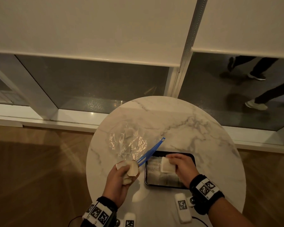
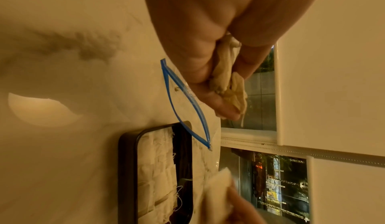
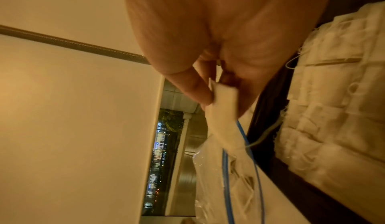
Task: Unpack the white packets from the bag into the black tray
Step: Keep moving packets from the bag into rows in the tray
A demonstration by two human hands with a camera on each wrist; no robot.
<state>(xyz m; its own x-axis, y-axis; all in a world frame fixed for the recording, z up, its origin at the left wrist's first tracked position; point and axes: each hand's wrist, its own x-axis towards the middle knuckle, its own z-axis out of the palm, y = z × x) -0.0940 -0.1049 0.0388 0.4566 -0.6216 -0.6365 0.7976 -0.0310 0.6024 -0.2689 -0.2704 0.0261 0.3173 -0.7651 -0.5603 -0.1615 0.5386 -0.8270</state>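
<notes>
Head view. Round marble counter [image 1: 179,128]. Clear bag [image 1: 128,145] with blue zip top [image 1: 152,151] lies at the counter's centre, at 11 o'clock from the black tray [image 1: 193,158]; the zip end overlaps the tray's near-left corner. A few packets show through the plastic. Tray sits at 5 o'clock on the counter, rows of white packets inside. Left hand [image 1: 121,177], at 9 o'clock from the tray, fingers curled round a bunch of packets [image 1: 131,171], just beside the bag's mouth. Right hand [image 1: 180,167] over the tray, pinching one packet [image 1: 166,166] between thumb and fingers; the hand hides the tray's right part. Marker bands on both wrists. Beyond the counter at 12 o'clock: roller blinds [image 1: 105,27], glass below them, two passers' legs [image 1: 259,89] at 2 o'clock outside.

Left wrist view. Left hand [image 2: 208,54] clasps crumpled packets [image 2: 227,82]. Zip top [image 2: 183,102] gapes open between hand and tray [image 2: 127,170]. Packets with loose threads fill the tray. Right hand's packet [image 2: 216,188] blurred at 5 o'clock.

Right wrist view. Right hand [image 3: 208,54] pinches its packet [image 3: 223,112] above the bag [image 3: 218,186]. Tray [image 3: 268,112] and its packets at 3 o'clock.
</notes>
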